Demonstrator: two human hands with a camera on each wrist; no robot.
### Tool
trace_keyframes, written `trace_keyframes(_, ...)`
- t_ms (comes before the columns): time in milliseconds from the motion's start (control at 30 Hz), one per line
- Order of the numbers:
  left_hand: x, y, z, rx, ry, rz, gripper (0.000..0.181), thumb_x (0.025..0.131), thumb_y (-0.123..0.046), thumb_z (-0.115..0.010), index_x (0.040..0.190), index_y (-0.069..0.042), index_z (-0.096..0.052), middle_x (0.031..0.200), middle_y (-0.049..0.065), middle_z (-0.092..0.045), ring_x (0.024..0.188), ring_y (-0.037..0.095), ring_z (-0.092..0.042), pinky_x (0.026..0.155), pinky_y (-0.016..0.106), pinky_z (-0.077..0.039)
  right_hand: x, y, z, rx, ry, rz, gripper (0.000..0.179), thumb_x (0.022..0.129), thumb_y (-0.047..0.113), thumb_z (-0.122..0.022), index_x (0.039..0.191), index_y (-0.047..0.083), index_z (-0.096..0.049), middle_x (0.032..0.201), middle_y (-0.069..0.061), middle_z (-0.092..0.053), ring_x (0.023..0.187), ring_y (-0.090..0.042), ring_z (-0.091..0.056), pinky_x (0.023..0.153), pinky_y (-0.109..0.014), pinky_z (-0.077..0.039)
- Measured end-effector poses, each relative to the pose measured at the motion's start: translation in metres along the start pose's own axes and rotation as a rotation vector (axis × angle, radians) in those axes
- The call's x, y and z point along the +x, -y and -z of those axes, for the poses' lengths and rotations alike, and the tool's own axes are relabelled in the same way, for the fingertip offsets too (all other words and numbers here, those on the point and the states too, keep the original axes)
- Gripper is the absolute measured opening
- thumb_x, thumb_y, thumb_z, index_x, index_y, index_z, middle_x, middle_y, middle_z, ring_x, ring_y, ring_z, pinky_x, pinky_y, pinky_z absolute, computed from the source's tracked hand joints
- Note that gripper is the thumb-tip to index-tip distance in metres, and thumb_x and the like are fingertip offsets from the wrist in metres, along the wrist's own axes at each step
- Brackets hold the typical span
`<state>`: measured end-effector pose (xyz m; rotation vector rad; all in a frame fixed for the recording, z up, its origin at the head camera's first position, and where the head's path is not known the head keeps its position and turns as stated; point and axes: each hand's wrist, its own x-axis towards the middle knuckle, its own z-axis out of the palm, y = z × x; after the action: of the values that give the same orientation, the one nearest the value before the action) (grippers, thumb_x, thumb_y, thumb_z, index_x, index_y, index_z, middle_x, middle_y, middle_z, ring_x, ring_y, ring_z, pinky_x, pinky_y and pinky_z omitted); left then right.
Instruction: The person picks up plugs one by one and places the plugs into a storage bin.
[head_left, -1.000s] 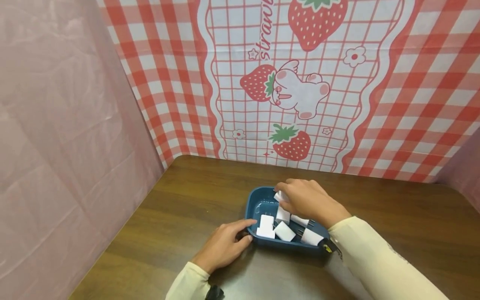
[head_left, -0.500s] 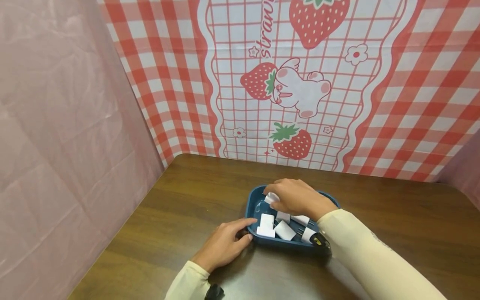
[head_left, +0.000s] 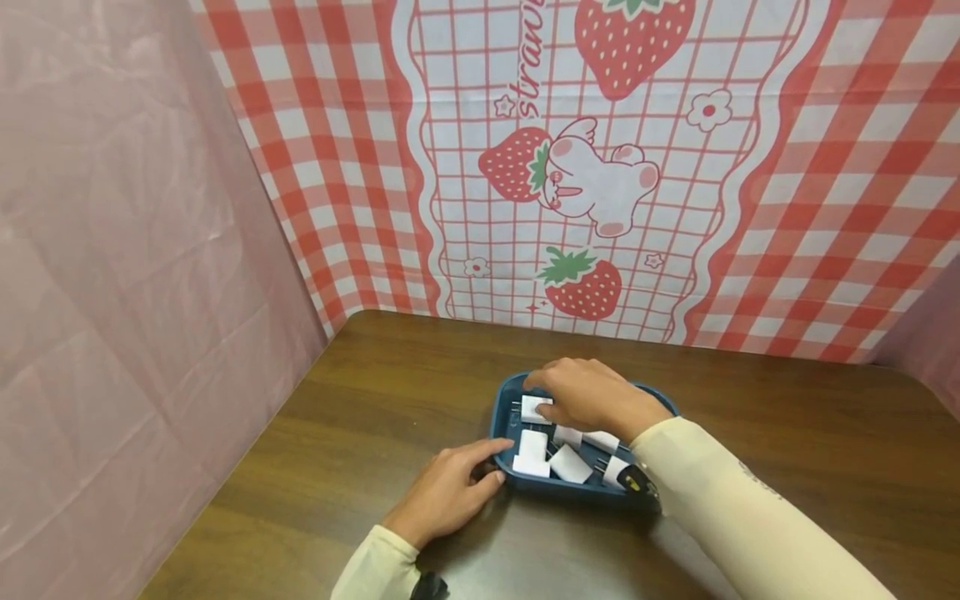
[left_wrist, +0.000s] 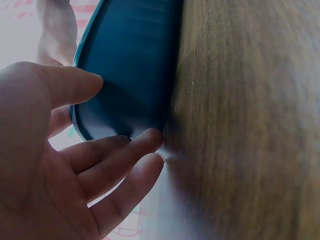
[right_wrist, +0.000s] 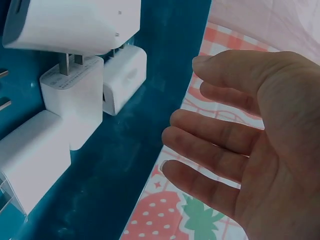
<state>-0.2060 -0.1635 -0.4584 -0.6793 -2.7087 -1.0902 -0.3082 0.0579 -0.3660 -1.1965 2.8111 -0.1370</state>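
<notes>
A dark blue plastic bin [head_left: 651, 398] holds several white charger plugs with metal prongs. My left hand [head_left: 448, 487] rests at its near left corner, thumb and fingertips touching the outer wall [left_wrist: 132, 65] and rim, fingers fairly straight. My right hand [head_left: 588, 396] hovers over the far side of the bin. Beneath its fingertips lies a charger plug [head_left: 535, 409], prongs pointing left. In the right wrist view the fingers [right_wrist: 210, 145] are spread with nothing between them. Closer to me lie a two-part white plug [head_left: 532, 454] and another plug [head_left: 572, 463]. My right hand and forearm hide part of the bin.
The bin stands on a brown wooden table [head_left: 322, 433]. A red-and-white strawberry cloth [head_left: 600, 275] hangs behind the table's far edge, and a pink curtain [head_left: 150, 292] hangs at the left. Black wrist straps [head_left: 429, 585] show at both cuffs.
My right hand has moved left with a charger plug and let it go. The plug now lies in the bin's far left part. The left hand has stayed at the corner.
</notes>
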Motion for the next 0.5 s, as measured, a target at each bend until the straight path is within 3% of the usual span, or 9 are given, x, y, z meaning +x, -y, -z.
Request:
trace_keyframes(300, 0.000, -0.003, 0.002, 0.026, 0.013, 0.009, 0.043, 0.095, -0.024, -0.066, 0.138, -0.021, -0.063, 0.127, -0.008, -0.066, 0.102, 0.005, -0.063, 0.090, 0.035, -0.052, -0.006, -0.001, 0.004, 0.007, -0.023, -0.016, 0.040, 0.094, 0.028, -0.070, 0.131, 0.012, -0.067, 0.126, -0.008, -0.067, 0.111, -0.027, -0.065, 0.089, -0.049, -0.053)
trace_keyframes(500, -0.002, -0.003, 0.002, 0.032, 0.001, 0.002, 0.043, 0.094, -0.024, -0.067, 0.137, -0.020, -0.063, 0.129, -0.007, -0.065, 0.107, 0.007, -0.063, 0.092, 0.037, -0.051, -0.011, 0.000, 0.004, 0.028, -0.008, -0.065, 0.042, 0.096, 0.034, -0.068, 0.132, 0.015, -0.066, 0.128, -0.006, -0.066, 0.114, -0.025, -0.064, 0.091, -0.049, -0.052)
